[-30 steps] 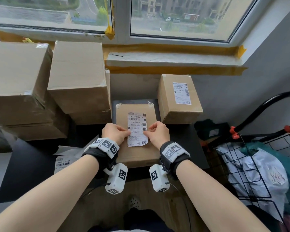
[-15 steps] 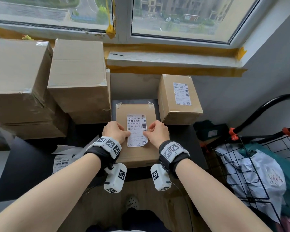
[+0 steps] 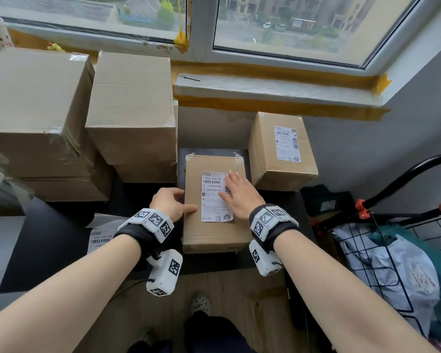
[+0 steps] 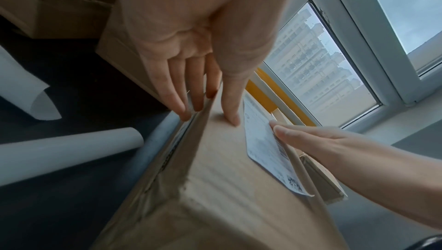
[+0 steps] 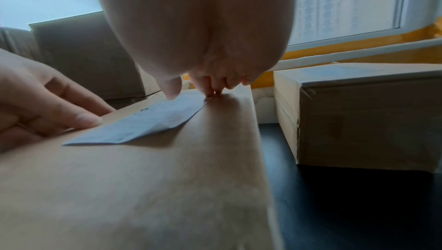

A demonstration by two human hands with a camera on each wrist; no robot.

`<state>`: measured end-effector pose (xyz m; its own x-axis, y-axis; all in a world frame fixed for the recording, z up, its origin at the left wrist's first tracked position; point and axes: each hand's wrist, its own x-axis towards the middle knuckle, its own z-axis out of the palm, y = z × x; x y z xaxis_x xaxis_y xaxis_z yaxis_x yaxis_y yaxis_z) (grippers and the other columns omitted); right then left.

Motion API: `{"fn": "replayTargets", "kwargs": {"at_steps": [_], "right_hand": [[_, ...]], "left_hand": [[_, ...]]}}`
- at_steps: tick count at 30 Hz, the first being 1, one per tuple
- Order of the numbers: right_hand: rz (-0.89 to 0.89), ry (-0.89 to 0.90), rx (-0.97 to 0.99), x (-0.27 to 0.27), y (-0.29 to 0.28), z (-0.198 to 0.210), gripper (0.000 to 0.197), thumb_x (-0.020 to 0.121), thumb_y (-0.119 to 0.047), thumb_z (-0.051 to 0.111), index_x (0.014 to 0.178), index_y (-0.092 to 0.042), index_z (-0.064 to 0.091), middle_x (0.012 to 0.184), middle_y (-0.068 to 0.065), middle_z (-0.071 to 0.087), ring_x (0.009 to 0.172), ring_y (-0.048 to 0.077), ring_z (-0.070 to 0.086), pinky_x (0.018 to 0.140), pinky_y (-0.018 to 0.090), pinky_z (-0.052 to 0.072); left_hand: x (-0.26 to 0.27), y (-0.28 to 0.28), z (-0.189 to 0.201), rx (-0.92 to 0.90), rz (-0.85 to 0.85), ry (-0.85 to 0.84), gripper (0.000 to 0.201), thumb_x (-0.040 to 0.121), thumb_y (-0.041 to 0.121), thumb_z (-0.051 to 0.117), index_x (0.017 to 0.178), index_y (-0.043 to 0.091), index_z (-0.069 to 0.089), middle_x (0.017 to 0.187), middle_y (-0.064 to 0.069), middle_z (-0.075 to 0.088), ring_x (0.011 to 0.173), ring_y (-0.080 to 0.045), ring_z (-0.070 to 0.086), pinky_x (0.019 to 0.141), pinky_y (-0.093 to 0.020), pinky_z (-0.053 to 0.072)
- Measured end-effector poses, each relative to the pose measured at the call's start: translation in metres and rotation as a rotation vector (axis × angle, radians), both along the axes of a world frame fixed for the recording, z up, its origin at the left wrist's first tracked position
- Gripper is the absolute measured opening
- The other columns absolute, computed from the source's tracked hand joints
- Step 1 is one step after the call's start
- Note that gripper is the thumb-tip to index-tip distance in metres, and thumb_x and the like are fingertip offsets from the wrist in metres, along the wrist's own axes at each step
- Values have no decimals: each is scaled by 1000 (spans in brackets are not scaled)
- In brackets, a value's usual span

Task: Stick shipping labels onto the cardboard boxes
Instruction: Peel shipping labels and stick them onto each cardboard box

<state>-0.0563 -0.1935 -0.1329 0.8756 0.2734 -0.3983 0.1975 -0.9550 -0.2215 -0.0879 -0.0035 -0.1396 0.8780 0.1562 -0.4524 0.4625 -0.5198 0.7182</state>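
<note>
A flat cardboard box [image 3: 214,233] lies on the black table in front of me. A white shipping label [image 3: 214,200] lies on its top face, and its near corner lifts slightly in the left wrist view [image 4: 265,144]. My right hand [image 3: 236,189] rests flat on the label's right half with straight fingers, fingertips [image 5: 208,91] pressing at its far edge. My left hand [image 3: 181,200] holds the box's left edge, with the thumb [image 4: 229,108] on top beside the label and the fingers down the side.
A smaller box [image 3: 270,159] that bears a label stands at the back right. Large plain boxes [image 3: 133,110] are stacked at the left. A spare label sheet [image 3: 101,238] and rolled backing papers [image 4: 67,150] lie left of the box. A wire cart [image 3: 392,263] with bags stands right.
Both hands pinched the label by its sides above the box. Now it lies on the box, the right hand has flattened onto it, and the left hand has shifted to the box's left edge.
</note>
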Motion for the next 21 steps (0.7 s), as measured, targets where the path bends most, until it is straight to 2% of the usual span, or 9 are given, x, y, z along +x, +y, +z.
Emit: {"fn": "replayTargets", "kwargs": {"at_steps": [7,12,17,21], "right_hand": [[74,20,74,4,37,-4,59,101,-36,26,151,-11,5,160,3,-1,148,16,2,119,31,2],[97,53,90,10,49,-7,57,102,-34,24,151,-11,4,160,3,-2,148,16,2,119,31,3],[26,36,11,5,12,-6,57,103,-33,20,150,-9,1,160,6,-4,148,18,1,120,30,4],[-20,29,-15,-1,9,-4,57,102,-32,19,150,-7,0,160,8,-4,148,19,1,120,32,4]], "left_hand": [[-4,1,-5,-106,-2,-2,41,73,17,79,112,15,68,99,-4,73,90,-14,66,87,-28,52],[-4,1,-7,-123,-6,-6,39,75,17,77,113,18,68,89,1,69,88,-14,65,87,-29,52],[-3,1,-15,-174,43,25,49,73,14,79,120,18,64,99,-4,71,93,-21,67,87,-41,55],[-1,2,-18,-259,45,97,57,78,2,72,131,14,54,113,-10,67,105,-26,63,84,-46,56]]}}
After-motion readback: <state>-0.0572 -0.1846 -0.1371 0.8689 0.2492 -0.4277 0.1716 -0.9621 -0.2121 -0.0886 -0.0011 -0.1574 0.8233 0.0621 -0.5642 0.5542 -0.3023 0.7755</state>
